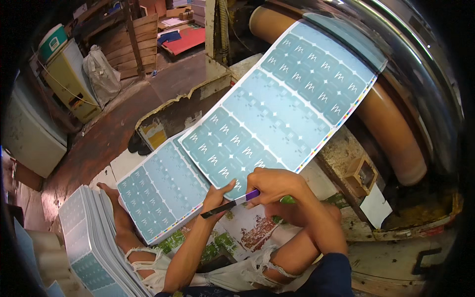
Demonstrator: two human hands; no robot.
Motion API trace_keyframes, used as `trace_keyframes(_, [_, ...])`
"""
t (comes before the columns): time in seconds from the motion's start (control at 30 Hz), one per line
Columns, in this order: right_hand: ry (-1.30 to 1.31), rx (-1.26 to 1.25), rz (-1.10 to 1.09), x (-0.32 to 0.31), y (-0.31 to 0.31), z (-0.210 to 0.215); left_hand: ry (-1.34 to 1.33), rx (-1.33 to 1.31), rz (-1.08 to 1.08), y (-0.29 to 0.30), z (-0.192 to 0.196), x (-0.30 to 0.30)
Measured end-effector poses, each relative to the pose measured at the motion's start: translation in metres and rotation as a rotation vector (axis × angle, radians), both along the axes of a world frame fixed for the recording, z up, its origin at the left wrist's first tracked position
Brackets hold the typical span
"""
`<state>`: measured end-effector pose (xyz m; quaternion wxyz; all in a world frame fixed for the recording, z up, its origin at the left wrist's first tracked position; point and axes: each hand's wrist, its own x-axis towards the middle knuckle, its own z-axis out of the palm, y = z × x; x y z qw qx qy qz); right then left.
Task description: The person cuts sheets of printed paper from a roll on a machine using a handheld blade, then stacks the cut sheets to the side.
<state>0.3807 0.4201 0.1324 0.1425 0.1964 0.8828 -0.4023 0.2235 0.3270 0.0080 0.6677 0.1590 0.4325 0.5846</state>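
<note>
1. At 8 o'clock I see a stack (86, 242) of printed teal sheets lying on the floor beside my bare foot (116, 210). It looks like the finished or waiting pile; I cannot tell which.

2. Just right of it, near 7 o'clock from centre, a second pile (158, 190) lies flat on the bench, its top sheet showing rows of teal label blanks.

3. My left hand (216, 195) is at 6 o'clock, fingers pressed together and thumb raised, pinching the near corner of the sheet (277, 104) that runs from it up toward 1 o'clock onto the machine's brown roller (391, 133).

4. My right hand (274, 185) is just beside it, curled round a pen (232, 203) with a purple band and dark tip. The tip points toward 8 o'clock and sits at the sheet's near edge.

5. My judgement: I am at the checking or marking step, with the sheet steadied and the pen poised at the corner.

6. The next move calls for a firm left-hand hold, so the sheet cannot slide off the roller, and a light, short stroke from the pen.
</note>
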Motion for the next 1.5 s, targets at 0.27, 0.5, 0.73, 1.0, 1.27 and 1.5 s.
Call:
trace_keyframes(0.27, [0.147,0.101,-0.382,0.097,0.082,0.017,-0.084,-0.088,0.109,-0.032,-0.035,-0.034])
trace_keyframes(0.5, [0.688,0.518,-1.413,0.174,0.104,0.021,0.042,-0.084,0.075,-0.06,-0.034,-0.073])
trace_keyframes(0.73, [1.12,0.501,-1.78,0.197,0.099,0.01,0.173,-0.135,0.087,-0.108,-0.052,-0.107])
trace_keyframes(1.0, [1.31,0.666,-1.696,0.17,0.061,0.011,0.374,-0.028,0.131,-0.18,-0.07,-0.162])
trace_keyframes(1.27, [1.134,0.609,-1.643,0.16,0.051,0.009,0.413,-0.082,0.091,-0.247,-0.078,-0.21])
trace_keyframes(1.5, [0.989,0.469,-1.586,0.182,0.072,-0.007,0.406,-0.116,0.039,-0.254,-0.053,-0.224])
